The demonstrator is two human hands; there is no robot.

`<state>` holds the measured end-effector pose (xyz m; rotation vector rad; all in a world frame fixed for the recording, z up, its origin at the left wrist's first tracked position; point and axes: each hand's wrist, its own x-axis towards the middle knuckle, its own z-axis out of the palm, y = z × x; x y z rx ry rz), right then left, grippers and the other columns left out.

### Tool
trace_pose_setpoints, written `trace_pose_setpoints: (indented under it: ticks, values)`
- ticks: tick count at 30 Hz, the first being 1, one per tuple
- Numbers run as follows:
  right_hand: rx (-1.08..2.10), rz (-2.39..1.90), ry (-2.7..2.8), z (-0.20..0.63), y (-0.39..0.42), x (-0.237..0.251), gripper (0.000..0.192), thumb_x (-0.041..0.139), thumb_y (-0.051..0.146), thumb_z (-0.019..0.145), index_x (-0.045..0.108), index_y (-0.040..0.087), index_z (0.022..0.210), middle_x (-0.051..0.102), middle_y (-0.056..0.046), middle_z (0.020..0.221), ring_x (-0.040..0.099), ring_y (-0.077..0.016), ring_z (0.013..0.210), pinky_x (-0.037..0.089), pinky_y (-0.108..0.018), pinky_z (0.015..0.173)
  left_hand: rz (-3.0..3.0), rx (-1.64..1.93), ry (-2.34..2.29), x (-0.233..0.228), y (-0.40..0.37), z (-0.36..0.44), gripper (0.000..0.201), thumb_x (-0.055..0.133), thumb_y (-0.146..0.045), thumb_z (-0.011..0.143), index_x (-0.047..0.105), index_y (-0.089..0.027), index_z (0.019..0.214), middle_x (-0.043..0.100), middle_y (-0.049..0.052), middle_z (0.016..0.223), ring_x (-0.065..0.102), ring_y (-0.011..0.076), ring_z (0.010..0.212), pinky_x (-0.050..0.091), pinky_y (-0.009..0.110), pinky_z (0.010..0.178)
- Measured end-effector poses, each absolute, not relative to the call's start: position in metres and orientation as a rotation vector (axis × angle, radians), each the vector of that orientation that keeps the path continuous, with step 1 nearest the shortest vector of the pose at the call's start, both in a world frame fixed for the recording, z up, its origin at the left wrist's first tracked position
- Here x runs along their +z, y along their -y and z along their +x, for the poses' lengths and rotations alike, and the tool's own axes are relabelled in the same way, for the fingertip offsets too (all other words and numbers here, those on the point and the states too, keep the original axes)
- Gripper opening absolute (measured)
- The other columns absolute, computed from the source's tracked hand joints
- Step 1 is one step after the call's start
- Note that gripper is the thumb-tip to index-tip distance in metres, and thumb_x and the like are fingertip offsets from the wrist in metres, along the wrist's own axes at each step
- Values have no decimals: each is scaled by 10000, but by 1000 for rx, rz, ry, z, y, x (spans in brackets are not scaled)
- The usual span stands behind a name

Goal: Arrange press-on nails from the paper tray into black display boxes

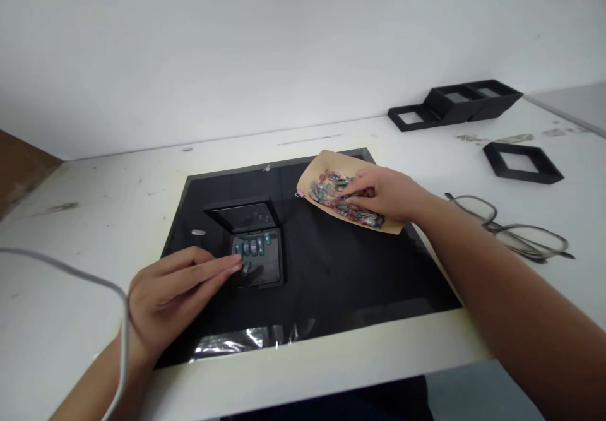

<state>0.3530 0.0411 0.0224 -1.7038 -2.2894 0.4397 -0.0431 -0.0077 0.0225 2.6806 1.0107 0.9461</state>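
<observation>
A small black box with its lid raised stands on a black mat. Several teal press-on nails lie in a row inside the box. My left hand rests on the mat with its fingertips at the box's left edge, touching a nail there. My right hand reaches over a tan paper sheet heaped with many coloured nails, its fingers pinching in the pile. What the fingers hold is hidden.
A pair of glasses lies on the white table right of the mat. Black square frames and stacked black trays sit at the far right. A grey cable curves over my left wrist. Crumpled clear film lies at the mat's front.
</observation>
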Motion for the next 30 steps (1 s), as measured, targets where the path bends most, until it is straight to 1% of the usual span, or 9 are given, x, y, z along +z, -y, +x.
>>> trace_pose_setpoints:
  ticks: [5,10,14,21,25,30]
  values:
    - [530,-1573,2157,354,-41,20,189,700,281,849,835,298,981,746,-35,964,652,-202,837,497,-330,693,2663,990,-1046,22,8,-42,282,734,-104,882,761,-266,1111,717,-28,880,652,63,684,548,174,647]
    - [630,-1421,2001,357,-41,18,176,714,319,831,835,253,940,759,-45,922,662,-195,775,520,-344,658,2656,974,-1064,23,8,-42,260,740,-135,885,758,-273,1105,724,-29,870,657,76,683,555,193,627]
    - [620,-1395,1971,357,-40,18,195,701,348,855,830,246,961,780,-52,949,692,-215,834,558,-382,729,2664,981,-1073,25,9,-41,243,734,-147,893,758,-278,1097,733,-29,866,662,85,681,560,206,625]
    - [636,-1341,1907,356,-40,16,221,692,363,887,819,272,1044,791,-51,1106,730,-257,992,602,-436,821,2655,982,-1083,23,9,-42,226,737,-171,891,766,-282,1086,745,-30,858,668,88,672,558,207,614]
    - [642,-1297,1906,354,-39,18,225,686,342,892,817,265,1058,795,-56,1088,736,-253,976,604,-424,813,2635,967,-1087,24,10,-43,241,745,-155,883,762,-273,1093,746,-29,855,659,80,664,546,200,608]
    - [597,-1217,1871,351,-38,22,174,691,310,867,825,270,970,801,-45,1020,737,-240,930,593,-402,831,2598,1003,-1146,26,13,-40,229,747,-162,883,764,-271,1085,742,-28,846,637,80,639,505,207,566]
